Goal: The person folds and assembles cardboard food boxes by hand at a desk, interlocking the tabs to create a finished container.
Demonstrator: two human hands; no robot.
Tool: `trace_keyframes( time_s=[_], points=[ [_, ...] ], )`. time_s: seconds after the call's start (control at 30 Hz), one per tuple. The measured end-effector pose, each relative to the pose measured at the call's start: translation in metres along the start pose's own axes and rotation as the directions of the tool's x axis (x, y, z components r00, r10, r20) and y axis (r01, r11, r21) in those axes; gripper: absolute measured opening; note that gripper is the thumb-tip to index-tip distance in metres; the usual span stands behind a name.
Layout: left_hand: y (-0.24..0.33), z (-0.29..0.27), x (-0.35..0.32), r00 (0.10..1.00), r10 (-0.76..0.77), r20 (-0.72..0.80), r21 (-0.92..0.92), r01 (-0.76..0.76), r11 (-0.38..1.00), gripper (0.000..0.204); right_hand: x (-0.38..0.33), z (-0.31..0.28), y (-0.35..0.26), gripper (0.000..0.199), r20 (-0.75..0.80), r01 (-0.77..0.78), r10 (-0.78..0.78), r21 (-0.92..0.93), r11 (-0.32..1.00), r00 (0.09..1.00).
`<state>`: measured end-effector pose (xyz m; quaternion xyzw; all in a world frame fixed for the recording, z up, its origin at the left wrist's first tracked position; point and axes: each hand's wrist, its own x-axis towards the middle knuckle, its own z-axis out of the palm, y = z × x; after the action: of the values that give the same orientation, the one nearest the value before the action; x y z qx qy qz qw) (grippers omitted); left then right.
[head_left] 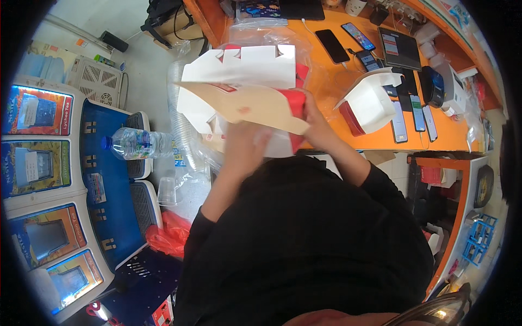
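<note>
My head camera looks steeply down my chest, close over my hands (272,136), facing the orange counter (326,87) ahead; its fisheye bends everything toward the rim.

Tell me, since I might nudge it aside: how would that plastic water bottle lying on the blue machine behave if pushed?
The water bottle lies on its side, so it would probably roll. It looks partly filled, so likely fairly light. Its thin clear plastic may dent when squeezed.

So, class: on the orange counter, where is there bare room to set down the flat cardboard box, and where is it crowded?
Bare orange counter lies between the unfolded red-and-white cardboard box, held in both hands, and the folded white carton. The back and right side are crowded: black phones, a tablet, more handsets by the carton.
</note>
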<state>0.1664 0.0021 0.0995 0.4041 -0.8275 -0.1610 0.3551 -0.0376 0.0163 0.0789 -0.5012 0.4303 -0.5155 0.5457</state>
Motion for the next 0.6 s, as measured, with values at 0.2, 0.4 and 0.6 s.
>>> trace_keyframes(
  time_s=[0.2,0.4,0.6],
  points=[
    [-0.050,-0.047,0.008,0.970,0.020,-0.240,0.443,0.091,0.892,0.025,-0.029,-0.050,-0.019,0.077,0.256,-0.161,0.146,0.040,0.986,0.956],
    [0.001,-0.041,-0.012,0.877,-0.478,-0.042,0.088,0.480,0.873,0.021,-0.048,-0.036,-0.031,0.081,0.052,-0.096,0.101,-0.088,0.991,0.994],
    [0.023,-0.025,-0.035,0.728,-0.649,0.220,-0.206,0.685,0.698,0.020,-0.067,-0.034,-0.031,0.077,0.076,-0.144,0.167,-0.244,0.959,0.983]
  ],
)
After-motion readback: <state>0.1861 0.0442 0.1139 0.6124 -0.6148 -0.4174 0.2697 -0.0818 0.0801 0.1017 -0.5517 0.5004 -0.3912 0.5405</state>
